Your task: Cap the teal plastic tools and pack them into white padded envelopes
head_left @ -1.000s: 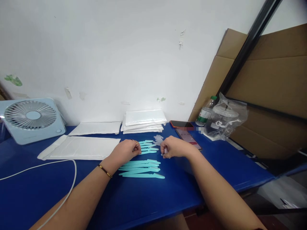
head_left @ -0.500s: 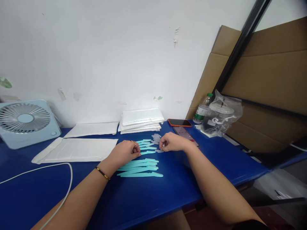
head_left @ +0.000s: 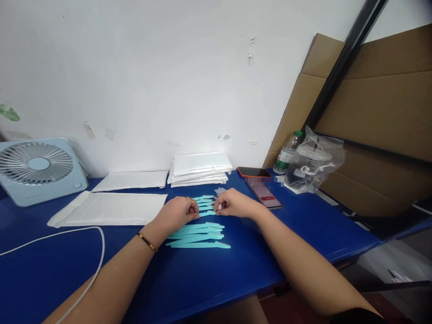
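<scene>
Left hand: resting on the blue worktop, fingers curled loosely over the near ends of the upper teal sticks; whether one is pinched, cannot tell. Ring on one finger, thin bracelet at the wrist.
Right hand: fingers drawn together on a small clear cap, held right at the tip of one upper teal stick, just beside the left hand.
Upper teal sticks: short fanned row between the two hands, lying flat.
Lower teal sticks: second row of longer pieces, flat on the worktop just nearer than the hands, tips pointing right, untouched.
Clear caps: small pile just behind the right hand, partly hidden by it.
Phones: one with lit screen right of the right hand; one dark with orange edge behind it.
Padded envelopes: one flat left of the left hand, one behind it, a stack by the wall.
Bottle and bagged cup: far right, near the cardboard.
Fan: far left.
White cable: looping across the near left worktop.
</scene>
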Demonstrator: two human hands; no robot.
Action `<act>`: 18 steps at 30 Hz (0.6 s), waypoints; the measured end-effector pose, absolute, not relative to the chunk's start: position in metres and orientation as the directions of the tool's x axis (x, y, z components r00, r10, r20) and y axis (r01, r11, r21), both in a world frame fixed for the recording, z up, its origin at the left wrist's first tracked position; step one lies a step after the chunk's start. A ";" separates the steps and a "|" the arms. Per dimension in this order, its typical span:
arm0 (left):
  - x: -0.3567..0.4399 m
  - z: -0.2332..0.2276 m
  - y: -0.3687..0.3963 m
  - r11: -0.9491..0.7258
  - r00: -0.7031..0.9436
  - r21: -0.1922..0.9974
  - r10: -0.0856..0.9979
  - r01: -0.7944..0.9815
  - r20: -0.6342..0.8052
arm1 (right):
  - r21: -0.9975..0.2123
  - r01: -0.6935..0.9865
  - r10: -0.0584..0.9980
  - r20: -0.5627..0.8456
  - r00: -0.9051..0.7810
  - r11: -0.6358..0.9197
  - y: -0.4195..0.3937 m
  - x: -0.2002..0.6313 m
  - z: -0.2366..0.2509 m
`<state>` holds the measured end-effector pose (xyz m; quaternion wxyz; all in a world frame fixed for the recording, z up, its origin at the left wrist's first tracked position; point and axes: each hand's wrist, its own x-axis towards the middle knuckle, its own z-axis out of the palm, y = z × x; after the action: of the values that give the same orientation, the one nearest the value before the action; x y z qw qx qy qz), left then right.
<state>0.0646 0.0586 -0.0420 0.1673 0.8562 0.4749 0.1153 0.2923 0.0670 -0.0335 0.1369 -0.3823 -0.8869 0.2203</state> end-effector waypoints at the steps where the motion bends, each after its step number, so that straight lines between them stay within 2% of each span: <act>1: 0.064 -0.042 0.059 -0.493 0.517 0.379 0.855 0.783 0.043 | -0.488 0.617 0.740 0.094 -0.667 0.618 0.067 0.291 -0.034; 5: 0.061 -0.040 0.059 -0.476 0.469 0.317 0.877 0.820 0.103 | -0.420 0.654 0.772 0.238 -0.589 0.629 0.075 0.297 -0.036; 8: 0.062 -0.033 0.055 -0.473 0.455 0.335 0.880 0.815 0.135 | -0.375 0.720 0.810 0.329 -0.485 0.583 0.083 0.309 -0.037; 11: 0.065 -0.025 0.048 -0.494 0.531 0.436 0.846 0.752 0.044 | -0.350 0.743 0.817 0.335 -0.469 0.570 0.086 0.314 -0.039; 14: 0.067 -0.022 0.043 -0.482 0.604 0.517 0.792 0.707 -0.087 | -0.316 0.722 0.786 0.318 -0.530 0.615 0.087 0.310 -0.043; 18: 0.066 -0.026 0.046 -0.476 0.597 0.500 0.795 0.723 -0.107 | -0.250 0.705 0.747 0.256 -0.613 0.664 0.088 0.310 -0.046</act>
<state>0.0658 0.0455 -0.0261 0.2558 0.8562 0.4433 0.0702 0.3096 0.0884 -0.0465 0.1710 -0.4053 -0.8959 0.0623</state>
